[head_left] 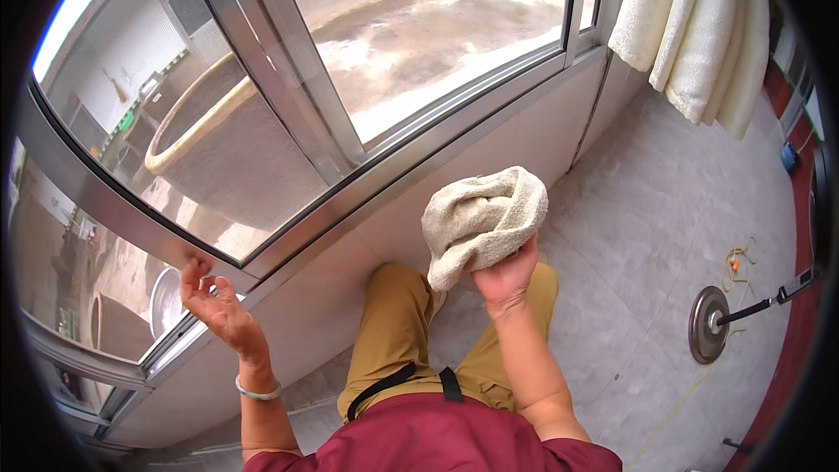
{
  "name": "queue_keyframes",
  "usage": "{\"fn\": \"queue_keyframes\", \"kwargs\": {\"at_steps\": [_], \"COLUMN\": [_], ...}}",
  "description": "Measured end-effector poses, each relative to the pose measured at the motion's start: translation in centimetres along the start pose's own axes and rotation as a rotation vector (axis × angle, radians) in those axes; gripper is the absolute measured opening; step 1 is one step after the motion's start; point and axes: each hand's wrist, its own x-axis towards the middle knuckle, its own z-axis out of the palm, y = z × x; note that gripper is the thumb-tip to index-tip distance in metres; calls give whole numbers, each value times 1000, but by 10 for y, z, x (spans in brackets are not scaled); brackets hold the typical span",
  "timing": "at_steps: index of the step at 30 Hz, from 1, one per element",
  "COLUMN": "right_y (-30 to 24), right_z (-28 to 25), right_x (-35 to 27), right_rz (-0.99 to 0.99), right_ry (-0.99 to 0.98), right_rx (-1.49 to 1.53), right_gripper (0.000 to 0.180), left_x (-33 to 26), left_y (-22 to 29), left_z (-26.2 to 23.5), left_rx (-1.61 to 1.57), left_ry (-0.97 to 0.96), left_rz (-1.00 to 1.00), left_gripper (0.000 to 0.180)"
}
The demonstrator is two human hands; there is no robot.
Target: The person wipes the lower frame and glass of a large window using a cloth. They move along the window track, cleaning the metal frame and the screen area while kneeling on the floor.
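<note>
In my right hand (511,280) is a bunched beige towel (485,218), held up in front of the wall under the window. The hand supports it from below, and most of the fingers are hidden behind the cloth. My left hand (218,310) is raised at the lower left corner of the window. Its fingers are bent and apart, with the fingertips against the silver metal window frame (144,227). No object shows in that palm. A pale bangle (259,390) circles the left wrist.
Glass panes look onto a yard with a large rimmed vat (236,144). A cream curtain (690,35) hangs at the upper right. On the grey floor (625,271), a round metal plate on a bar (708,325) stands to the right, with a yellow cord (738,267) near it.
</note>
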Motion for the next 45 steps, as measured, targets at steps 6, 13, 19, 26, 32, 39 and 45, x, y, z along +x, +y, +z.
{"fn": "queue_keyframes", "kwargs": {"at_steps": [6, 13, 19, 26, 32, 39, 45], "right_y": [11, 58, 135, 80, -5, -98, -189], "right_z": [20, -5, -32, -5, -5, -3, -5], "right_x": [32, 93, 125, 179, 244, 311, 357], "right_rz": [-122, -652, -911, -1148, -1131, -1102, -1145], "right_ry": [-3, -225, -35, 280, 499, 679, 719], "right_rx": [-245, -1278, -1641, -1648, -1700, -1608, -1640], "right_gripper": [46, 64, 45, 39, 38, 47, 52], "left_x": [70, 67, 60, 62, 62, 64, 54], "left_y": [-52, -61, -72, -52, -36, -56, -117], "left_z": [-56, -18, -19, -17, 3, -12, -72], "left_rx": [156, -235, 179, 164, 23, 160, 23], "left_ry": [250, 255, 346, 287, 359, 481, 178], "left_rz": [-5, -274, -212, -330, -414, -420, -165], "left_gripper": [50, 52, 74, 84, 74, 56, 38]}}
